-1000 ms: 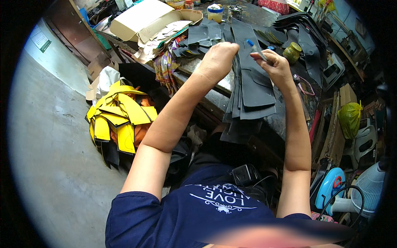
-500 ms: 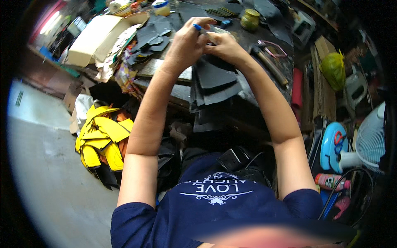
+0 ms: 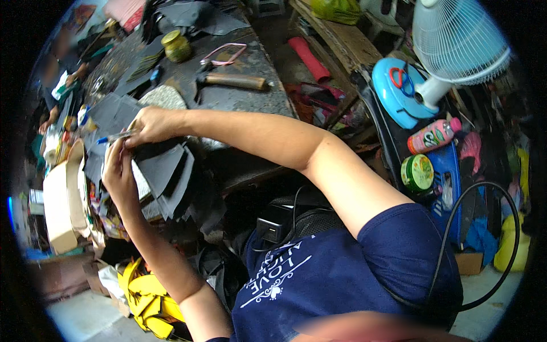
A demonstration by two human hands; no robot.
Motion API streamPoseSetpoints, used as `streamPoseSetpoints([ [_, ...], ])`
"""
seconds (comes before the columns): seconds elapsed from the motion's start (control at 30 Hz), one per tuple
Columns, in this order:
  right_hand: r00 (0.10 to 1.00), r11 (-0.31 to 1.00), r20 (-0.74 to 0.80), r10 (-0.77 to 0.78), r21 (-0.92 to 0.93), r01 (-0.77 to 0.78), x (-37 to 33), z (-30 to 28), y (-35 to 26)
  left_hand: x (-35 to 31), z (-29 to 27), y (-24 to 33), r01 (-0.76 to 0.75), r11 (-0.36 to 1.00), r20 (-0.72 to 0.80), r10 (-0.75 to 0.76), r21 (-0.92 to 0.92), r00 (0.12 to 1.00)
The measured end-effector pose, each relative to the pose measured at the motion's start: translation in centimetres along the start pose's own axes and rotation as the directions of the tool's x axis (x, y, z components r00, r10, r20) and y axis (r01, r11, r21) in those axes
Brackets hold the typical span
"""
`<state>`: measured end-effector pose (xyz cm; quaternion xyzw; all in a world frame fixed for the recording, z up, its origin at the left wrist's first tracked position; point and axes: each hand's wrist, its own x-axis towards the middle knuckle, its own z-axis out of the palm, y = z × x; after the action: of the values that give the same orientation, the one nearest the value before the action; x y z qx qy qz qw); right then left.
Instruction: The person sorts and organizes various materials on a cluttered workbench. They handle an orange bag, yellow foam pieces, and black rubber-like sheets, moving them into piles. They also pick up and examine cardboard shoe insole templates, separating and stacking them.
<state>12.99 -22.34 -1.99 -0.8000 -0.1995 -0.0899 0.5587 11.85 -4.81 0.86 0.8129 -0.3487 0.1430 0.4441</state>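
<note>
Swung leftward since half a second ago, with right hand (image 3: 151, 122) pinching a blue pen (image 3: 114, 137) and left hand (image 3: 117, 171) pressing the dark cut pieces (image 3: 162, 171) overhanging the near bench edge (image 3: 250, 176), likely to slide off.

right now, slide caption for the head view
Right hand holds a blue pen beside the left hand over dark cut pieces.
</note>
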Motion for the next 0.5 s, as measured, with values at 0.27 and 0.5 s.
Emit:
streamPoseSetpoints([
  [0.27,0.998,0.991,-0.027,-0.048,0.126,0.051,0.0,0.2,0.4,-2.0,0.5,-1.5,0.099,0.983,-0.165,-0.125,-0.155,0.978],
  [0.5,0.996,0.978,-0.074,-0.058,0.195,0.071,1.0,0.8,1.3,-2.5,0.3,-0.1,0.018,0.963,-0.103,0.010,0.270,0.995],
])
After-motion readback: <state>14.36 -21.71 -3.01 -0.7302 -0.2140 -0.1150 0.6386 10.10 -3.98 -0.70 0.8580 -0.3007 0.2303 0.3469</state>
